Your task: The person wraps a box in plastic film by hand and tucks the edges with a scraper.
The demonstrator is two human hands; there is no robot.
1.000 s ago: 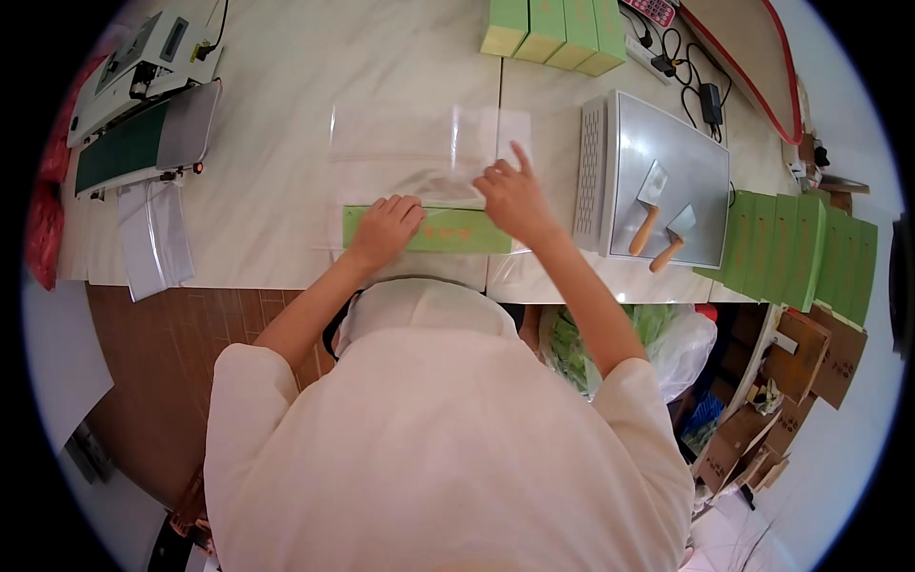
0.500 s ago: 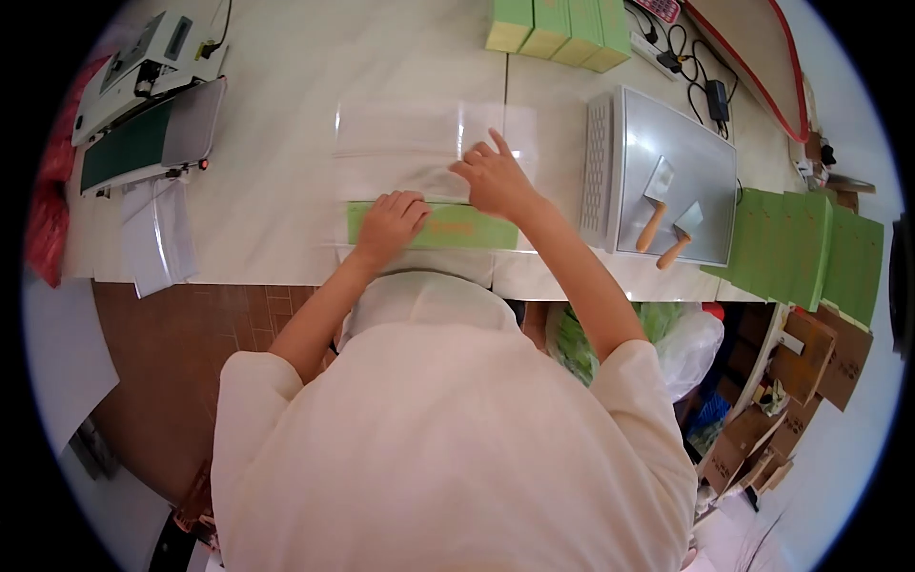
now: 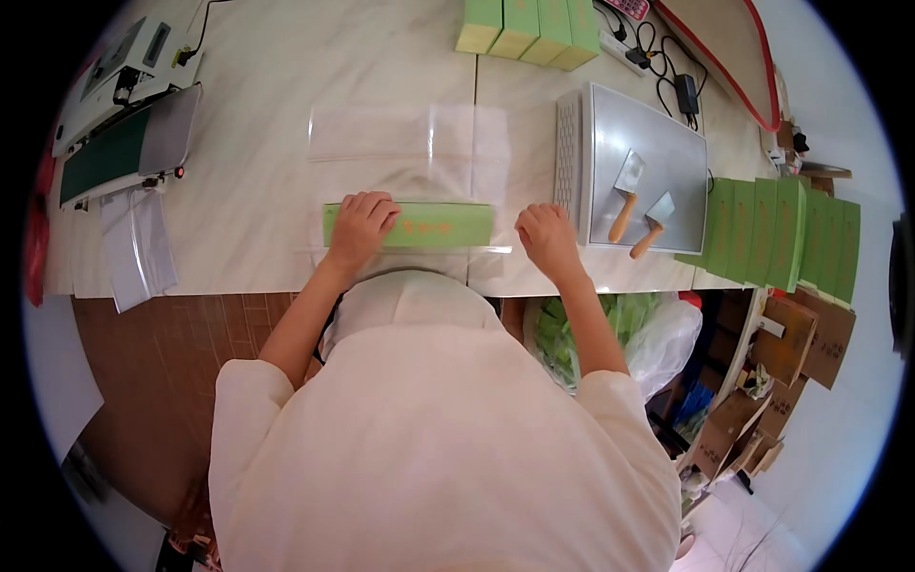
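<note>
A long green box (image 3: 443, 226) with orange lettering lies near the table's front edge, on a sheet of clear plastic film (image 3: 381, 133) that spreads out behind it. My left hand (image 3: 360, 229) is closed over the box's left part, fingers bent across its top. Just past the right end of the box, apart from it, is my right hand (image 3: 548, 238) with its fingers curled in. Whether anything is pinched in those fingers is hidden. A shiny strip of the film shows along the box's front side.
Right of my right hand stands a metal-topped heating unit (image 3: 653, 133) carrying two wooden-handled scrapers (image 3: 624, 200). Green boxes (image 3: 529, 33) stand at the back, with more green boxes (image 3: 762, 229) at right. A machine (image 3: 124, 124) and plastic sleeves (image 3: 138, 243) are at left.
My right hand has come down from over the film to the right of the box, and its fingers have curled in. My left hand stays on the box. The view has shifted slightly.
</note>
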